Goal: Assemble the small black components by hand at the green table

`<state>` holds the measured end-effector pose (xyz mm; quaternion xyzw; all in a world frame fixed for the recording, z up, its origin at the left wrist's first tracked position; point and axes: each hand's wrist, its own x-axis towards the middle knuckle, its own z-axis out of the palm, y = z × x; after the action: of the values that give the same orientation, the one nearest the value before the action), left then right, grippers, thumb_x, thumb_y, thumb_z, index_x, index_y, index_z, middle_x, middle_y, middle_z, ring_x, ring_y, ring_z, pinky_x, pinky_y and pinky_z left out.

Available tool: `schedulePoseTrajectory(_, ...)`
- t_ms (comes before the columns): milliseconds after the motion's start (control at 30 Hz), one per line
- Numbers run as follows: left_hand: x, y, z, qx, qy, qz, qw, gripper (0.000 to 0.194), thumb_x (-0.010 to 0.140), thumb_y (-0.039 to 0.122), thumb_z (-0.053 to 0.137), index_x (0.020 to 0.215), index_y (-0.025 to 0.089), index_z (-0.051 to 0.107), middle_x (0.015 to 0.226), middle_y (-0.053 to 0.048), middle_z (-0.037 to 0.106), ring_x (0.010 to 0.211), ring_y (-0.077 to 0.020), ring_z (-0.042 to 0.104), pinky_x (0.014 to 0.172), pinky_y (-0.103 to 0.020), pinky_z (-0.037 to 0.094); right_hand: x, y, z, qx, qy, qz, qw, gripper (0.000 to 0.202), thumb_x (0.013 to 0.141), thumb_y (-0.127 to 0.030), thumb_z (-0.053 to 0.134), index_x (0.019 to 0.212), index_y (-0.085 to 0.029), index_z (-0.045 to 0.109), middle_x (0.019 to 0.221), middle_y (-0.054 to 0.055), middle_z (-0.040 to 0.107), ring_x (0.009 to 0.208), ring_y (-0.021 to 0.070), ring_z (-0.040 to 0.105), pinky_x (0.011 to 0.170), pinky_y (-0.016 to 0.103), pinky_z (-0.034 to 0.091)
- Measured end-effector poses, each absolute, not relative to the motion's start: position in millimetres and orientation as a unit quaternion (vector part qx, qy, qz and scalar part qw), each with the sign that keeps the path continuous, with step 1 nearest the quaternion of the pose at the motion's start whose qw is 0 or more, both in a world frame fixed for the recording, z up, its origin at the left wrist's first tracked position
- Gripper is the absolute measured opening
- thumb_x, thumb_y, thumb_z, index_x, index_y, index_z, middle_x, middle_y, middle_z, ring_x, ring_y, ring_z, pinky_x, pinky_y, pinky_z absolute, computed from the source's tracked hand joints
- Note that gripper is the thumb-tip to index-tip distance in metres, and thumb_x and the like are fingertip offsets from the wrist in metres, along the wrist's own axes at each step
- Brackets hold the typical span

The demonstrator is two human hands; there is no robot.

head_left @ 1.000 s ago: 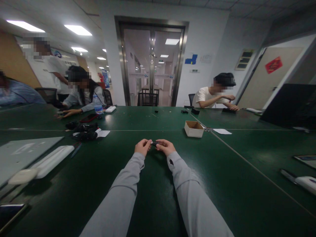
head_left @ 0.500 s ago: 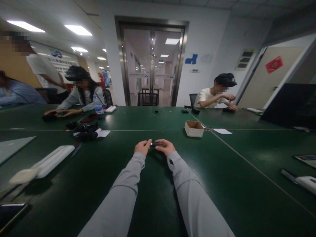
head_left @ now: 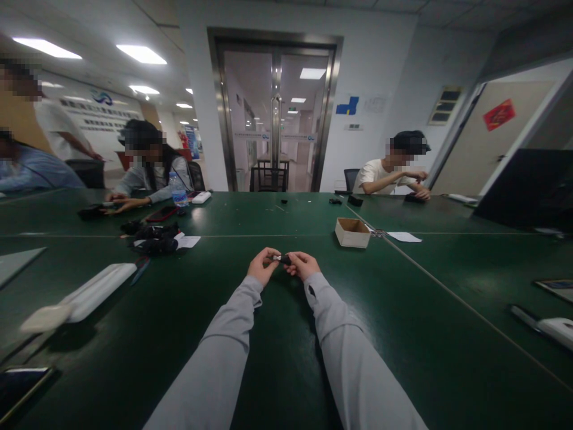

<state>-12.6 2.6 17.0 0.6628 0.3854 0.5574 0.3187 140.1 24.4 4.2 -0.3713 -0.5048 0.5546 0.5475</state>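
Note:
Between my two hands, just above the green table (head_left: 277, 334), is a small black piece with a shiny metal end (head_left: 283, 259). The fingertips of my left hand (head_left: 263, 267) pinch its silvery left end. On the other side, my right hand (head_left: 305, 266) grips the dark right end with thumb and fingers. The piece lies roughly level, and too little of it shows to tell its exact kind.
An open cardboard box (head_left: 353, 233) stands right of my hands, near a white paper (head_left: 404, 237). To the left lie black gear (head_left: 154, 240), a long white case (head_left: 102, 291) and a water bottle (head_left: 179, 194). Other people sit at the table's far side and left.
My hands have shifted their grip on the small piece, and more of its metal end now shows. My right fingers are curled more tightly. At the left, a standing person has moved further left.

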Motion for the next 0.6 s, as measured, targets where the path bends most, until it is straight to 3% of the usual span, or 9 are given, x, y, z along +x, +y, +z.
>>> schedulePoseTrajectory(133, -12.0, 2.7, 18.9, 0.587, 0.418, 0.569, 0.395, 0.04, 0.064, 0.029, 0.062, 0.101, 0.016, 0.053, 0.092, -0.008, 0.059, 0.075, -0.0145, 0.057, 0.06, -0.023, 0.045, 140.0, 23.7, 4.9, -0.366, -0.502, 0.56, 0.548, 0.038, 0.063, -0.043, 0.071, 0.081, -0.012, 0.059, 0.059, 0.006, 0.062, 0.044, 0.0115, 0.055, 0.037, 0.018, 0.042)
schedulePoseTrajectory(267, -11.1, 5.6, 17.9, 0.533, 0.452, 0.575, 0.424, 0.034, 0.065, 0.041, 0.059, 0.084, 0.012, 0.057, 0.075, -0.006, 0.059, 0.061, -0.0128, 0.055, 0.047, -0.02, 0.039, 140.0, 23.6, 4.7, -0.368, -0.504, 0.56, 0.544, 0.035, 0.064, -0.04, 0.071, 0.081, -0.012, 0.059, 0.059, 0.007, 0.062, 0.045, 0.0113, 0.055, 0.038, 0.017, 0.042)
schedulePoseTrajectory(433, -12.9, 5.9, 18.8, 0.577, 0.39, 0.587, 0.413, 0.031, 0.063, 0.033, 0.062, 0.087, 0.013, 0.059, 0.083, -0.007, 0.062, 0.073, -0.0147, 0.057, 0.058, -0.023, 0.044, 140.2, 25.3, 2.2, -0.364, -0.509, 0.56, 0.542, 0.036, 0.065, -0.041, 0.07, 0.082, -0.012, 0.058, 0.06, 0.007, 0.062, 0.046, 0.0116, 0.056, 0.039, 0.017, 0.043)
schedulePoseTrajectory(600, -14.7, 9.5, 15.7, 0.572, 0.396, 0.594, 0.405, 0.032, 0.063, 0.033, 0.061, 0.088, 0.013, 0.061, 0.088, -0.008, 0.063, 0.079, -0.0163, 0.058, 0.068, -0.027, 0.046, 141.4, 25.0, 3.0, -0.353, -0.538, 0.554, 0.528, 0.041, 0.058, -0.04, 0.074, 0.084, -0.012, 0.059, 0.063, 0.005, 0.063, 0.048, 0.0115, 0.057, 0.042, 0.018, 0.043)
